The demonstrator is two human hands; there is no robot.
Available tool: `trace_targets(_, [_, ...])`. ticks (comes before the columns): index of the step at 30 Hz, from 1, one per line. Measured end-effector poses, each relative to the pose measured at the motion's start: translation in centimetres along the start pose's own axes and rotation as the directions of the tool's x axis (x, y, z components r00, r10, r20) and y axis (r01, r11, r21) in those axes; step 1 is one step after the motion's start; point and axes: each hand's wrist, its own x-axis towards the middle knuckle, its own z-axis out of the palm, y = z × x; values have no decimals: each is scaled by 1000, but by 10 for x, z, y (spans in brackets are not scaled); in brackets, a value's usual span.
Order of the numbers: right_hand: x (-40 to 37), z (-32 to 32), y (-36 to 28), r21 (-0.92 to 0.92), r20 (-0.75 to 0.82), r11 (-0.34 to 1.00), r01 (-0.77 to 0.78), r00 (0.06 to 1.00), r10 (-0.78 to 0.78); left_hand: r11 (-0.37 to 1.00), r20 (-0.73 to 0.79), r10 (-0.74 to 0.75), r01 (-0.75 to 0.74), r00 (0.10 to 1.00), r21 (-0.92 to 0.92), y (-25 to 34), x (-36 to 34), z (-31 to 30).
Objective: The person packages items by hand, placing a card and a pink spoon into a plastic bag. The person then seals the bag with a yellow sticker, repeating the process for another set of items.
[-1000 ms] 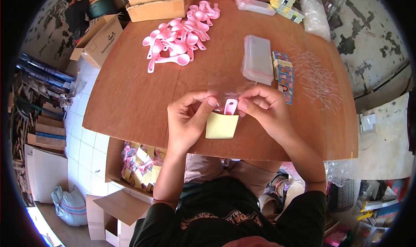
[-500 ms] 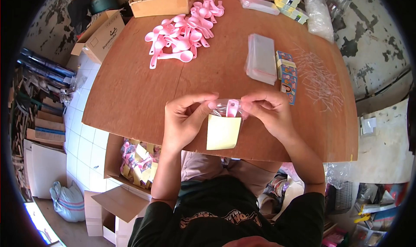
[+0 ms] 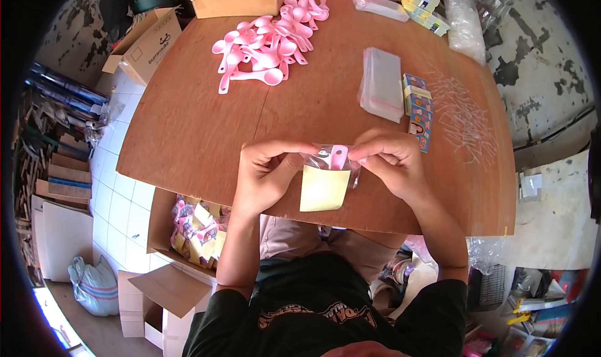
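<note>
Between my two hands, near the table's front edge, is a clear plastic bag (image 3: 355, 176) with a pale yellow card (image 3: 324, 189) in front. A pink spoon handle (image 3: 339, 156) with a hole in its end shows above the card; the rest of the spoon is hidden behind it. My left hand (image 3: 268, 172) pinches the bag's top left corner between thumb and fingers. At the top right corner, my right hand (image 3: 391, 160) pinches the bag the same way.
Pink spoons (image 3: 266, 50) lie heaped at the back left. To the right are a stack of clear bags (image 3: 382, 84), banded blue cards (image 3: 418, 113) and scattered thin clear strips (image 3: 466, 116). Below the table's left edge, a cardboard box (image 3: 161, 222) holds packed bags.
The right fingers have shifted slightly along the bag's top edge, and the bag's clear right side shows more. Both hands keep their pinch. The camera view has tilted slightly.
</note>
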Motion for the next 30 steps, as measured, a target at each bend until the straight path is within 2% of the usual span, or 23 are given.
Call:
trace_targets(6, [-1, 4, -5, -27, -6, 999, 20, 1000, -20, 1000, -51, -14, 15, 999, 23, -1, -2, -1])
trace_targets(9, [-1, 13, 1, -32, -34, 996, 85, 996, -86, 1000, -43, 0, 0, 999, -9, -3, -2, -1])
trace_targets(10, [-2, 15, 1, -32, -34, 996, 84, 996, -85, 998, -31, -40, 39, 999, -45, -4, -2, 1])
trace_targets(11, [-3, 17, 1, -63, -56, 997, 52, 997, -56, 994, -17, -80, 78, 997, -81, -6, -3, 1])
trace_targets(12, [-5, 19, 1, -93, -80, 995, 20, 996, -28, 998, 48, -38, 40, 998, -38, -6, -1, -4])
trace_targets(15, [-12, 25, 0, -52, -120, 998, -45, 992, 39, 988, 10, -66, 67, 998, -136, 4, -7, -4])
trace_targets(16, [-14, 27, -2, -50, -120, 998, -46, 992, 40, 994, 96, -51, 60, 994, -87, 1, -13, -12])
trace_targets(19, [-14, 32, -17, -55, 73, 997, -45, 996, 49, 988, 192, -139, 148, 971, -34, 20, -44, -24])
trace_targets(21, [-16, 30, -21, -28, 130, 995, -94, 987, 97, 977, 395, 41, -119, 918, 176, 27, -54, -46])
trace_targets(23, [-12, 12, -28, -316, 154, 946, -72, 980, 126, 965, 543, -88, -63, 835, 254, 40, -67, -63])
trace_targets(25, [-9, -7, -20, -584, -65, 794, -168, 985, 161, 924, 551, -210, -20, 807, 381, 40, -89, -80])
trace_targets(26, [-3, -22, -10, -672, -140, 730, -126, 989, 42, 854, 505, -374, 77, 778, 515, 39, -103, -90])
trace_targets(27, [7, -43, -5, -855, -99, 517, -34, 990, -99, 854, 509, -374, 73, 775, 515, 36, -113, -96])
trace_targets(28, [14, -56, 3, -852, -191, 515, -93, 971, -140, 651, 346, -581, 165, 737, 741, 30, -122, -101])
trace_targets(29, [19, -72, 11, -853, -195, 514, -95, 970, -145, 382, 128, -723, 238, 679, 893, 24, -134, -107])
trace_targets(30, [25, -87, 17, -866, -239, 472, -165, 966, -100, 299, 120, -673, 120, 730, 947, 15, -153, -117])
